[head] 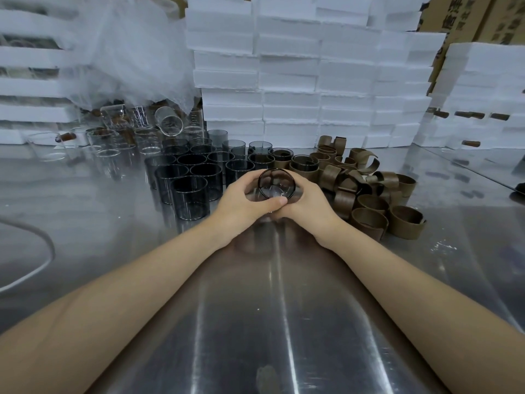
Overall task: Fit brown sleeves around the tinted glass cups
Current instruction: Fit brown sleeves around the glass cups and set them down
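Tinted glass cups [189, 180] stand upright and empty in a tight block on a wide steel table [255, 322], left of centre and just beyond the hands. Behind them a wall of white foam boxes [289, 81] is stacked high; what the boxes hold cannot be seen. Left of the stack hangs a crumpled sheet of clear plastic film [127, 52], with clear glass cups [113, 140] beneath it, most upright and one tipped on its side [169, 120]. Right of the dark block lies a loose heap of brown sleeves [369, 194], curled open bands, some standing, some fallen. At the block's right edge a few sleeved cups [304, 163] already wear brown bands.

Both bare forearms reach forward and meet at the table's middle. The left hand [244, 200] and right hand [308, 203] are together, fingers curled round one held cup [276, 183] from either side, the left thumb laid across its near side. This cup is smoky grey, see-through, and tilted so its round mouth faces the camera.
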The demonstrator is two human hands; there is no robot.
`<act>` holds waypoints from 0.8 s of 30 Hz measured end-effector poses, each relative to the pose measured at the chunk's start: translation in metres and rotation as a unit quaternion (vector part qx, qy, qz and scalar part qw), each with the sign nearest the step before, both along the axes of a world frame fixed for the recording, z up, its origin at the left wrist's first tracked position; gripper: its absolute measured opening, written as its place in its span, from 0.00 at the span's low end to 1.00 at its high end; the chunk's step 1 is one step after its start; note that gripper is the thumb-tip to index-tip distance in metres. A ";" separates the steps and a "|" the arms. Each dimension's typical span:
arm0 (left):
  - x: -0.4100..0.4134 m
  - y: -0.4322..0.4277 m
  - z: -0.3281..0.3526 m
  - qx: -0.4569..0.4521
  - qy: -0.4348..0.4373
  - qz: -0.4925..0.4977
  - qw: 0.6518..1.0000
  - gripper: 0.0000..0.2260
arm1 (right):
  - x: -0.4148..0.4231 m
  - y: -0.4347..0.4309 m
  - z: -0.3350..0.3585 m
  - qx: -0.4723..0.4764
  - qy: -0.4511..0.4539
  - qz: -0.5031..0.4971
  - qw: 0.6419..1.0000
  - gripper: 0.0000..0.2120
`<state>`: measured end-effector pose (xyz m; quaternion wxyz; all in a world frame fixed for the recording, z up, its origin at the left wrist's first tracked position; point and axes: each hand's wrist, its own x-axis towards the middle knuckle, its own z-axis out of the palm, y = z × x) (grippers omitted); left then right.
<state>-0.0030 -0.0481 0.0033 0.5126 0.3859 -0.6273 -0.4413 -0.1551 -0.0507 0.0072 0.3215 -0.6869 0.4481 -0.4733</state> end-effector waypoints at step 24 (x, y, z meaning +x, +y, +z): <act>0.004 -0.001 0.005 0.091 0.126 0.012 0.988 0.19 | 0.000 0.003 -0.003 -0.009 0.050 0.028 0.998 0.34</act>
